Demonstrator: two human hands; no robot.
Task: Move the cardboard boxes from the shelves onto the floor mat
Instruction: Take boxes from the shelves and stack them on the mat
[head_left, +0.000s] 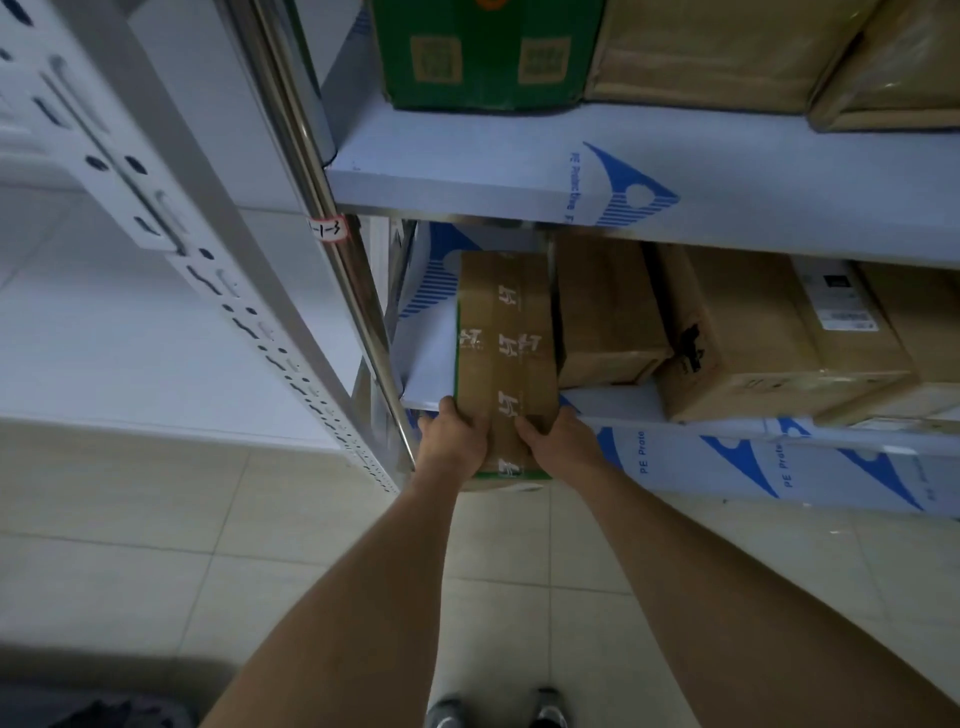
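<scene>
A long narrow cardboard box (506, 332), sealed with printed tape and edged in green, lies on the lower shelf (431, 358) with its near end sticking out past the shelf's front edge. My left hand (453, 439) grips the box's near left corner. My right hand (558, 441) grips its near right side, fingers curled over the top. More brown cardboard boxes (608, 312) (753, 338) stand to its right on the same shelf. On the upper shelf (519, 171) sit a green box (483, 52) and further brown boxes (717, 52).
A steel shelf post (332, 244) with a paper label runs down just left of the box. A white perforated rack upright (171, 228) leans at the left. Beige floor tiles (130, 545) lie below, with my shoes (496, 712) at the bottom edge. Something dark (93, 714) shows at the bottom left corner.
</scene>
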